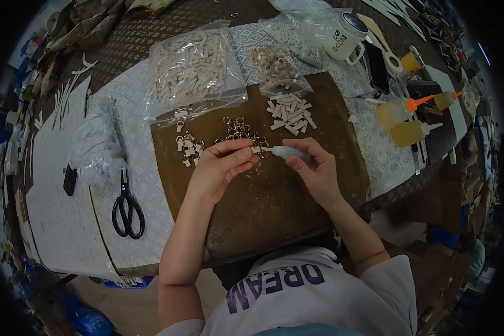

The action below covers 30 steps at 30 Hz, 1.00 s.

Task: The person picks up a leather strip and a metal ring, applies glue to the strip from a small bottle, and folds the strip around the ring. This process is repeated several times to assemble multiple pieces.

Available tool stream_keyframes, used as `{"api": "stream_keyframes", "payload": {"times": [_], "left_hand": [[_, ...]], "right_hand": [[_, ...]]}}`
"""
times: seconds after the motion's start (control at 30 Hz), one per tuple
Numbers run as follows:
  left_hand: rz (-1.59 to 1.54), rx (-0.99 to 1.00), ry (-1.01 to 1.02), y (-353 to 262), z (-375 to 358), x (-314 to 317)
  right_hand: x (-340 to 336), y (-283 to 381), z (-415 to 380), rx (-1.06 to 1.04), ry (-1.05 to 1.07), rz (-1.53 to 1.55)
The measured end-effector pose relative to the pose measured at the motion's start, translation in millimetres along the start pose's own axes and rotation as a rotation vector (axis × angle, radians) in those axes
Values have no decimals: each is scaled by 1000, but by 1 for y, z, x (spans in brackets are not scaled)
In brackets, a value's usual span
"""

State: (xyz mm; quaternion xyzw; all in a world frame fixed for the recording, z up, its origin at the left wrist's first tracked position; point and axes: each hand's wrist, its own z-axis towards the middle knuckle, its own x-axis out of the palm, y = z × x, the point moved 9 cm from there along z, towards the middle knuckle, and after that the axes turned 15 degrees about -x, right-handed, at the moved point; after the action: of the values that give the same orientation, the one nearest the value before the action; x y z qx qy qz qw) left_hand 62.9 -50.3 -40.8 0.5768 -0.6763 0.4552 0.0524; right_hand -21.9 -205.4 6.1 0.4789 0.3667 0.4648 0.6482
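My left hand (223, 163) pinches a small pale strip (256, 149) between thumb and fingertips. In my right hand (317, 171) is a small translucent glue bottle (285, 152), its thin nozzle pointing left at the strip, close to or touching it. Just beyond my fingers lies a pile of metal rings (237, 127), partly hidden by them. To the right sits a heap of loose pale strips (292, 113). Left of my left hand, several strips looped through rings (188, 148) are gathered. Everything here rests on a brown work mat (252, 218).
At the back are a bag of pale strips (187, 64) and a bag of metal parts (273, 63). Black scissors (127, 210) and crumpled plastic (98, 140) lie left. Rightward stand a mug (346, 38), a phone (376, 67) and an orange-tipped bottle (393, 113).
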Motion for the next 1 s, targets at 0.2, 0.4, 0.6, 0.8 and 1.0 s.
{"api": "stream_keyframes", "payload": {"times": [0.2, 0.4, 0.6, 0.8, 1.0], "left_hand": [[9, 4, -1, -1, -1, 1], [28, 9, -10, -1, -1, 2], [36, 10, -13, -1, 0, 2], [57, 6, -21, -1, -1, 2], [49, 1, -21, 0, 1, 1]], "right_hand": [[3, 3, 1, -16, 7, -3], [4, 4, 2, -26, 12, -70], [2, 3, 2, -41, 21, -124], [2, 11, 4, -101, 48, -250], [-1, 28, 10, -227, 81, -391]]}}
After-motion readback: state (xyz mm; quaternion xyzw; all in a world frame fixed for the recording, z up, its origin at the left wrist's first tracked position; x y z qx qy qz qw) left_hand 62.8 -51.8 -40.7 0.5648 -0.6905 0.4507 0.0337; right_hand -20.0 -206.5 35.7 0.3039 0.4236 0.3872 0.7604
